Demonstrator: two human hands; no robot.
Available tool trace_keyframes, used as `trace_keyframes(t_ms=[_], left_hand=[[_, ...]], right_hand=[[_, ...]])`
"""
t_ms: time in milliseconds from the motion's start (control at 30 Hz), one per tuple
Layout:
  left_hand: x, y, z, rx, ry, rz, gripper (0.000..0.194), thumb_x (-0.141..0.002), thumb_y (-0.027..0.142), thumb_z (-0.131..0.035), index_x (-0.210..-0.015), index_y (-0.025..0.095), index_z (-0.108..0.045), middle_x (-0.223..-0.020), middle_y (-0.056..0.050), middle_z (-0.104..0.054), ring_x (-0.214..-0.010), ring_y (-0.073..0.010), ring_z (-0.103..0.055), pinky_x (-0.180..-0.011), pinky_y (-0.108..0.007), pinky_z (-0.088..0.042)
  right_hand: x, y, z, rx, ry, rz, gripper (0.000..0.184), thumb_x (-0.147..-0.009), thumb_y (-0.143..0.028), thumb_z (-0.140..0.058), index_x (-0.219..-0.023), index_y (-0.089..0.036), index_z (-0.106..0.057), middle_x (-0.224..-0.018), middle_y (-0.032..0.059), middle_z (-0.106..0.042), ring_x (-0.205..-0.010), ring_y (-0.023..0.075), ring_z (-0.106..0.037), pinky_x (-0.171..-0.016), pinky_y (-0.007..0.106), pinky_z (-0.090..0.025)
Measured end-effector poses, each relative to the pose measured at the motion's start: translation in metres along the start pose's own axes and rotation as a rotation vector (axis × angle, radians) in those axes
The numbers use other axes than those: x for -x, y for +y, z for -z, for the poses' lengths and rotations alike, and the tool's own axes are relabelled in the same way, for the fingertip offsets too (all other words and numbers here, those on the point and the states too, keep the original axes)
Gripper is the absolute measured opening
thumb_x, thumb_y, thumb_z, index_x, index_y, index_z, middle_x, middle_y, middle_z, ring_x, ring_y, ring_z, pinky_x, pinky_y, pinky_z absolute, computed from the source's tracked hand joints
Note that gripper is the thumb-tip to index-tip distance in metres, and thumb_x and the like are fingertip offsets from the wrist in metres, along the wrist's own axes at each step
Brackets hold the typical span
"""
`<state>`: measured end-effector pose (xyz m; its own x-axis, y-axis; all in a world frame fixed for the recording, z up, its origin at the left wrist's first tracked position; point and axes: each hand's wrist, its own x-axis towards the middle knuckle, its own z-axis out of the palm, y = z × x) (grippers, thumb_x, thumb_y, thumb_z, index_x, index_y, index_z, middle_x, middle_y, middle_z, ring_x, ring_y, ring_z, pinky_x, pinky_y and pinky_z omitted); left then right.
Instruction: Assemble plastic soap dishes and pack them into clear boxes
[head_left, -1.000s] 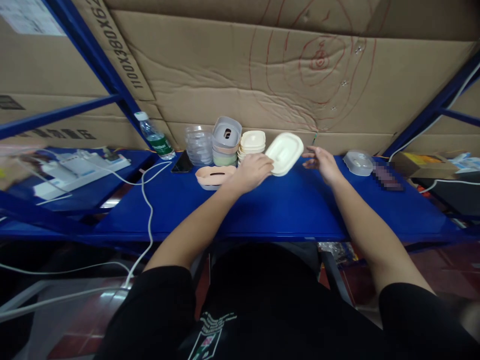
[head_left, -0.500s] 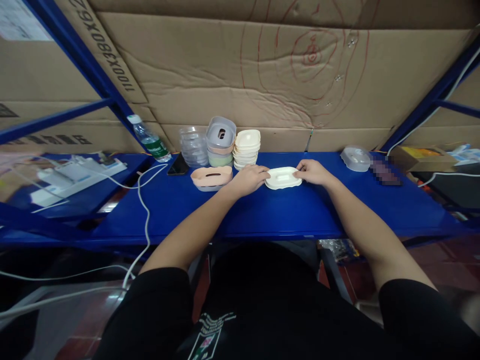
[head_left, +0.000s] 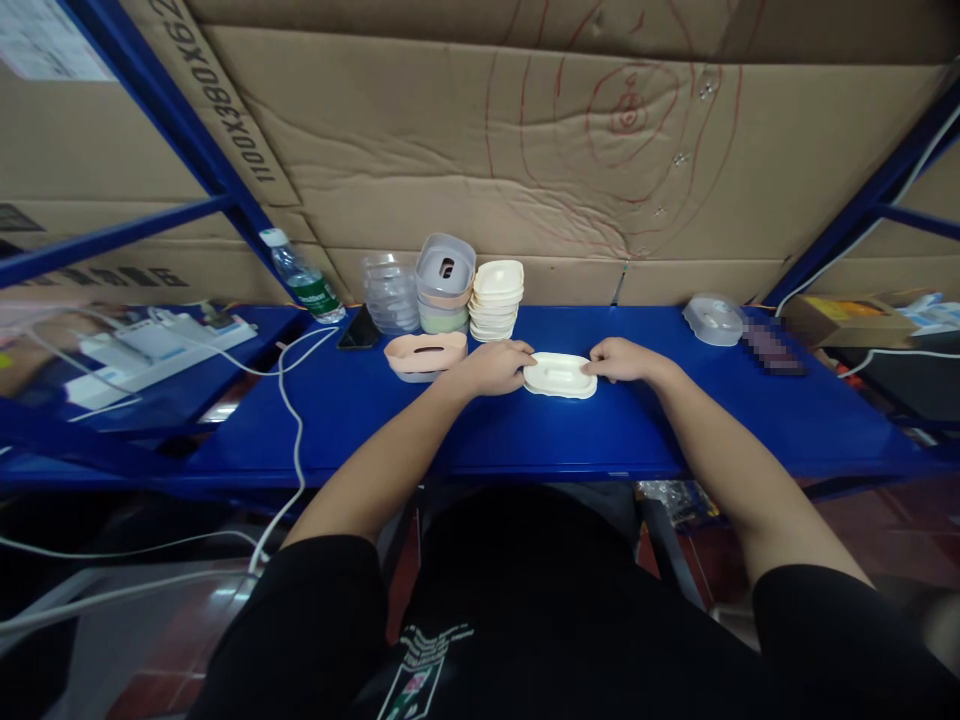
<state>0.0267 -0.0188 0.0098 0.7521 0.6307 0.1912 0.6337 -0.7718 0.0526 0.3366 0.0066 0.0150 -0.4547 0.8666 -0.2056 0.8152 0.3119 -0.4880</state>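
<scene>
A shallow cream plastic dish [head_left: 559, 375] with rounded corners and a raised middle lies low over the blue tabletop, its inner side facing up. The fingers of my left hand [head_left: 498, 367] are closed on its left end. Its right end is pinched between thumb and curled fingers of my right hand [head_left: 624, 360]. Just behind my left hand stands a stack of similar cream dishes [head_left: 497, 298]. To the left of that hand sits a peach slotted piece [head_left: 426, 350] on a grey one.
Grey, peach and green pieces [head_left: 444, 280] are stacked beside clear plastic covers [head_left: 390, 295]. A water bottle [head_left: 304, 280] and a dark phone [head_left: 360, 330] stand left. Another clear cover [head_left: 714, 320] is at right. A white cable [head_left: 294, 430] crosses the left side of the table [head_left: 480, 440].
The cream dish went from tilted up in my left hand to level and low over the table. My right hand closed on its right end, and both hands then drew it slightly nearer.
</scene>
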Motion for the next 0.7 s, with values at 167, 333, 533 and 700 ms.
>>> trace_keyframes(t_ms=[167,333,533,700], left_hand=[[0.005,-0.007,0.014,0.026,0.203,-0.009,0.039,-0.100,0.022,-0.054,-0.129,0.020,-0.080,-0.129,-0.013,-0.080,-0.118,-0.0268,-0.076,-0.104,-0.043,-0.060],[0.029,-0.025,0.047,0.015,0.333,0.199,0.027,-0.098,0.036,-0.062,-0.112,0.022,-0.081,-0.108,-0.009,-0.083,-0.103,-0.0269,-0.077,-0.095,-0.041,-0.058],[0.051,-0.044,0.067,-0.091,0.082,0.558,0.042,-0.077,0.064,-0.085,-0.076,0.025,-0.070,-0.079,-0.006,-0.077,-0.078,-0.0289,-0.071,-0.068,-0.037,-0.049],[0.054,-0.047,0.068,-0.065,-0.073,0.617,0.045,-0.082,0.068,-0.077,-0.067,0.026,-0.070,-0.066,-0.005,-0.070,-0.068,-0.0266,-0.067,-0.066,-0.035,-0.044]], right_hand=[[0.003,0.001,0.004,-0.047,0.007,-0.008,0.061,-0.080,-0.080,-0.070,-0.061,-0.025,-0.052,-0.054,0.0001,-0.062,-0.054,0.0155,-0.051,-0.058,0.031,-0.035],[0.001,0.006,0.004,-0.033,0.065,-0.005,0.066,-0.078,-0.087,-0.069,-0.064,-0.024,-0.055,-0.058,0.0006,-0.064,-0.057,0.0154,-0.053,-0.060,0.030,-0.036],[-0.001,0.011,0.002,-0.036,0.071,0.029,0.061,-0.079,-0.082,-0.071,-0.066,-0.024,-0.057,-0.059,0.0001,-0.064,-0.057,0.0151,-0.053,-0.060,0.030,-0.036],[0.000,0.012,0.003,-0.032,0.068,0.057,0.061,-0.077,-0.081,-0.073,-0.064,-0.024,-0.056,-0.057,-0.0007,-0.064,-0.056,0.0154,-0.053,-0.059,0.030,-0.034]])
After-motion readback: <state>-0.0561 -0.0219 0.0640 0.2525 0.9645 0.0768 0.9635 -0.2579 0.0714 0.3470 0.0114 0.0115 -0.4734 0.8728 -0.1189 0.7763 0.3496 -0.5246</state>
